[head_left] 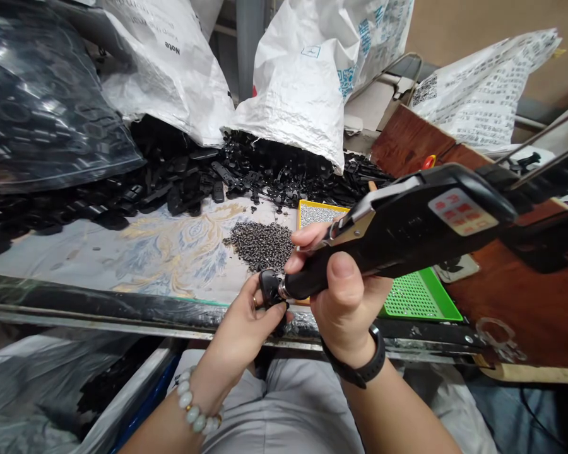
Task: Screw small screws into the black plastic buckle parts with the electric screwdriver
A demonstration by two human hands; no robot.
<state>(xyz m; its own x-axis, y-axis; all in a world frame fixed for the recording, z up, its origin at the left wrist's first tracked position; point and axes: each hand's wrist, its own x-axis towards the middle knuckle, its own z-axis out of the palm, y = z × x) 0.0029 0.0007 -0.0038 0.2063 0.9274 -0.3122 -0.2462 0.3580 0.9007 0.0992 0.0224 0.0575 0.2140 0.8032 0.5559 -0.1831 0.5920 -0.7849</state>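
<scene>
My right hand (345, 296) is wrapped round a black electric screwdriver (402, 227), its thumb along the near side and fingers by the lever. The tool slants down to the left, and its metal tip meets a small black plastic part (269, 287). That part is pinched between the thumb and fingers of my left hand (246, 321), over the table's front edge. Whether a screw sits under the tip is hidden. Just behind the part lies a heap of small dark metal pieces (260, 244). Behind the screwdriver is a yellow-rimmed tray (307, 205) of tiny silvery pieces.
Black plastic parts (194, 183) spread along the back, spilling from white sacks (298, 82). A clear bag (42, 107) of black parts stands at left. A green perforated tray (419, 296) and brown wooden boards (525, 302) are at right. Below left is a plastic-lined container (137, 391).
</scene>
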